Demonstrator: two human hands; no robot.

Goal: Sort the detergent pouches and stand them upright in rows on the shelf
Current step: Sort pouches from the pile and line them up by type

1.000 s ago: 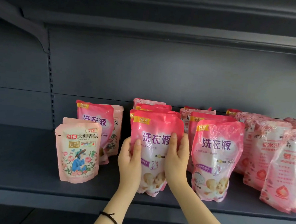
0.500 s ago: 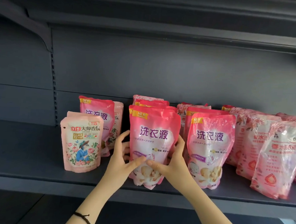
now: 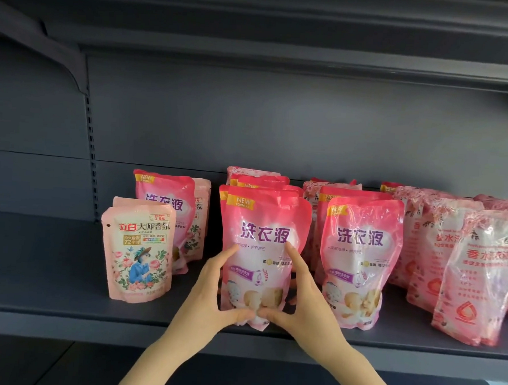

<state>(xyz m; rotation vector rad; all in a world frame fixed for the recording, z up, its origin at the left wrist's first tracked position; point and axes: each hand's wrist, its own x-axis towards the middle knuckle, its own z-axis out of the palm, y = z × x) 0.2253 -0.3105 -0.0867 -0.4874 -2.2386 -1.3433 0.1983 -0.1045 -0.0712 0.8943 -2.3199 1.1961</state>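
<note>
A bright pink detergent pouch (image 3: pixel 264 222) with purple lettering stands upright at the front of the middle row on the dark shelf (image 3: pixel 46 304). My left hand (image 3: pixel 210 296) grips its lower left side and my right hand (image 3: pixel 302 299) grips its lower right side, thumbs meeting under the bottom edge. More pouches of the same kind stand behind it. Another such pouch (image 3: pixel 358 258) stands just to the right. A pale pink floral pouch (image 3: pixel 137 250) stands at the left, with a bright pink pouch (image 3: pixel 166 199) behind it.
Translucent pink pouches (image 3: pixel 479 277) with red print crowd the right end of the shelf. The shelf's left part (image 3: pixel 35 253) is bare. An upper shelf (image 3: pixel 285 45) hangs overhead and a bracket (image 3: pixel 62 49) slopes down at the upper left.
Both hands slid from the pouch's middle down to its lower edge, thumbs now meeting under the bottom. The pouch stays upright in the same row.
</note>
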